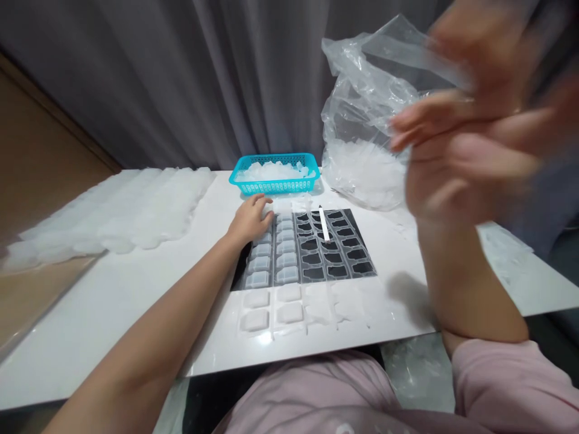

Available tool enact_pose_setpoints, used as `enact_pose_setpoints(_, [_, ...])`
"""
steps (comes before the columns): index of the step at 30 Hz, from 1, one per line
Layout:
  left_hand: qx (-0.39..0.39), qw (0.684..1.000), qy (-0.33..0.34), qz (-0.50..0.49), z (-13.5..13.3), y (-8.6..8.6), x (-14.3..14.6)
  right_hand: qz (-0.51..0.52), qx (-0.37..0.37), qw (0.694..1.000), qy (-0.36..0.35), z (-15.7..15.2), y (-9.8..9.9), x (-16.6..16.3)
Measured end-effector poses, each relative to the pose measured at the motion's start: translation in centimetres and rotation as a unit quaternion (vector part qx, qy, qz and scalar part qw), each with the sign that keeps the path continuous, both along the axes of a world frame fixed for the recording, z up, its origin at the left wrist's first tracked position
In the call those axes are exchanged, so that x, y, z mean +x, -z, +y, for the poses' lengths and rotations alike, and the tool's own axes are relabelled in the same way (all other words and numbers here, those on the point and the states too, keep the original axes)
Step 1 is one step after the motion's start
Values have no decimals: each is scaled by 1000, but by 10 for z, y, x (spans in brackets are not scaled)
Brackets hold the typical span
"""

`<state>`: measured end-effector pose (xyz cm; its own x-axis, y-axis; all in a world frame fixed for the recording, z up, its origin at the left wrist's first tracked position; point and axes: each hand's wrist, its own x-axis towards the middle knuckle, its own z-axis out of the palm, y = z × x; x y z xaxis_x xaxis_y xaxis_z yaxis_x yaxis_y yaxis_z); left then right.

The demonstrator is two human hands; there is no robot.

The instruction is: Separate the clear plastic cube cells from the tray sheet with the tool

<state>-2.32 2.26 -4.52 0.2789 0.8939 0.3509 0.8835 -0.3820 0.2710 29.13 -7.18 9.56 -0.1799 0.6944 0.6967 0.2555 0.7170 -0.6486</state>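
Note:
My left hand [252, 218] rests with fingers apart at the upper left corner of a clear moulded plastic sheet [286, 247]. The sheet has rows of raised frosted cells on its left and flatter outlined shapes on its right. Part of it lies over a black mat [368, 268], and its near rows reach onto the white table. On the right side of the sheet lies a slim white pen-like tool [324, 224] with a dark tip. My right hand [452, 163] is raised off the table at the right, its fingers smeared by motion; what it holds, if anything, cannot be made out.
Behind the sheet stands a turquoise basket [274, 185] of translucent pieces. A large clear bag [366, 175] of similar pieces is at the back right. Stacked frosted sheets [131, 208] cover the left. A blurred hand-like shape [484, 42] overlaps the upper right; whose, I cannot tell.

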Motion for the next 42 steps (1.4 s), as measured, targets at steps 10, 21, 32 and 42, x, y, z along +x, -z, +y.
enact_pose_setpoints(10, [-70, 987, 112, 89, -57, -24, 5, -407, -161, 894, 93, 53, 151, -32])
enact_pose_setpoints(21, [-89, 993, 66, -42, -54, -8, -34, -430, -142, 884, 118, 48, 167, -33])
enact_pose_setpoints(32, [-148, 981, 113, -62, -56, -9, -37, -493, -117, 859, 77, 45, 169, -35])
enact_pose_setpoints(42, [-152, 979, 105, -82, -54, -4, -44, -452, -115, 880, 95, 42, 168, -39])
